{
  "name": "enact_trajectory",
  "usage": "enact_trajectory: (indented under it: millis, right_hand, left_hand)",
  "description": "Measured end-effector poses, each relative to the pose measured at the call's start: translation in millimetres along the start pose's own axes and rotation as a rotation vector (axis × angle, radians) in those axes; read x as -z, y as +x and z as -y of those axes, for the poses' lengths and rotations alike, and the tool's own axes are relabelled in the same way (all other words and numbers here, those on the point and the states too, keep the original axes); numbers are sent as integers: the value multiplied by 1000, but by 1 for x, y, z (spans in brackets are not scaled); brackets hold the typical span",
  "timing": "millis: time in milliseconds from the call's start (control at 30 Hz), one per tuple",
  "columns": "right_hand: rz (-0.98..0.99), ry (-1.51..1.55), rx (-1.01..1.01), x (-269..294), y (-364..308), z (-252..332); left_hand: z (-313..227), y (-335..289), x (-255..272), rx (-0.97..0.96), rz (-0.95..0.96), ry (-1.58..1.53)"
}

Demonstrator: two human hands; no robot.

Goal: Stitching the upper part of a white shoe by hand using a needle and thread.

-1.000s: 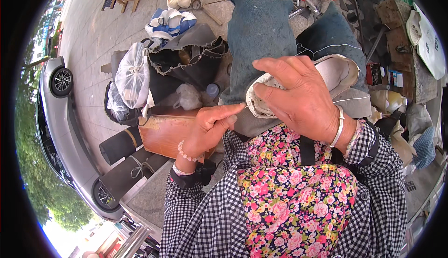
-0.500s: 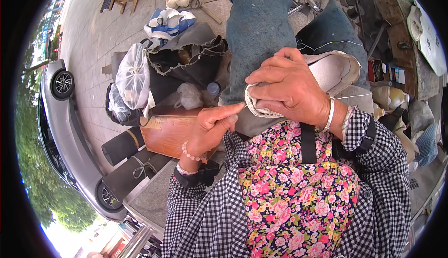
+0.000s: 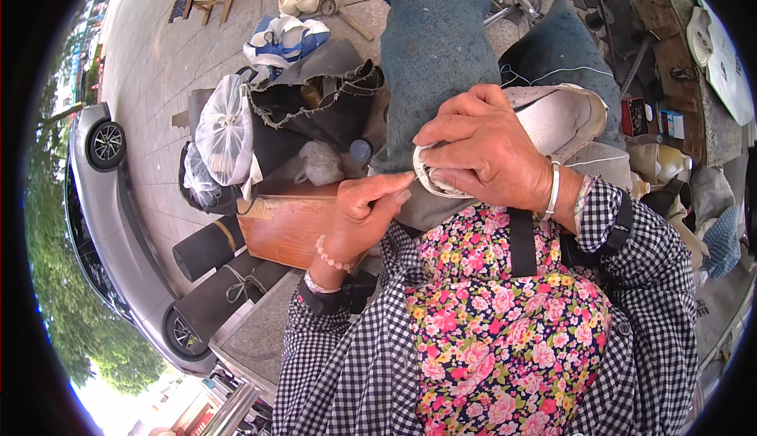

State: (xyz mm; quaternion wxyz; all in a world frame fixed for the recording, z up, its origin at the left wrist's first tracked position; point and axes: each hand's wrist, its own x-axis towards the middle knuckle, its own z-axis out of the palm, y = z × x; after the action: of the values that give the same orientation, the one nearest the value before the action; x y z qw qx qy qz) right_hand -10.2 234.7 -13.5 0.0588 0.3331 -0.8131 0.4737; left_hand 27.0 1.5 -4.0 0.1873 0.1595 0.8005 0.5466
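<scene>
The right hand (image 3: 489,152) is closing bent fingers around one end of a white shoe (image 3: 564,121); the left hand (image 3: 367,211) is pointing its forefinger at that end, any hold too small to tell; blue fabric (image 3: 441,50) is spreading beyond the grip; paving (image 3: 150,65) and a silver car (image 3: 126,215) are showing leftward.

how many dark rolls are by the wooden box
2: a tan-banded roll left of the wooden box; a string-tied roll below the first in the picture. More could be hidden.
</scene>
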Motion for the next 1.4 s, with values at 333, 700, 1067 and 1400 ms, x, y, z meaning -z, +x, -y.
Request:
enact_trajectory:
  millis: [333,700,1067,1400]
  right_hand:
    - [-9,110,-32,2,-3,-6]
    - [66,151,-28,6,-4,-15]
    - [13,133,24,6,-1,-18]
    - [87,180,-14,8,4,-20]
  left_hand:
    - [11,1,-2,-15,-5,-42]
    - [7,5,11,26,99,-63]
    - [-2,8,18,52,159,26]
    - [-7,11,23,127,216,-9]
